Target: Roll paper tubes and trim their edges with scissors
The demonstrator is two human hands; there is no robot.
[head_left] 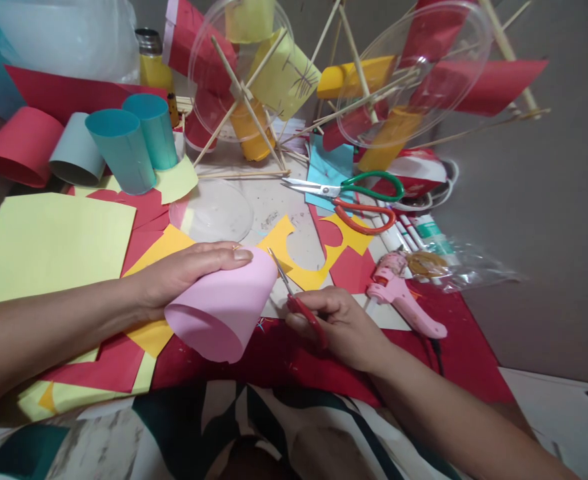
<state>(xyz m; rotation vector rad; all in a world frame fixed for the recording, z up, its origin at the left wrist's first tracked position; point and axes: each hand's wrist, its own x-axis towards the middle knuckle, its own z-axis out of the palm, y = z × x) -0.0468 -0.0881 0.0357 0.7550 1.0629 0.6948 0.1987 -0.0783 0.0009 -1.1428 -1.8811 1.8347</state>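
A pink paper cylinder (224,300) lies tilted in my left hand (194,270), its wide open end facing down toward me. The left thumb rests on top, and the other fingers are partly hidden behind the paper. My right hand (341,327) is closed round the red handles of small scissors (299,303). Their blades point up and left, close to the cylinder's far right end; whether they touch the paper I cannot tell. Just beyond lies yellow paper (310,277) with round pieces cut out.
Large green-and-orange-handled scissors (344,190) and a pink glue gun (407,300) lie to the right. Teal paper cylinders (121,150) stand at the left behind yellow sheets (59,240). Stick frames with clear plastic discs (414,73) rise at the back.
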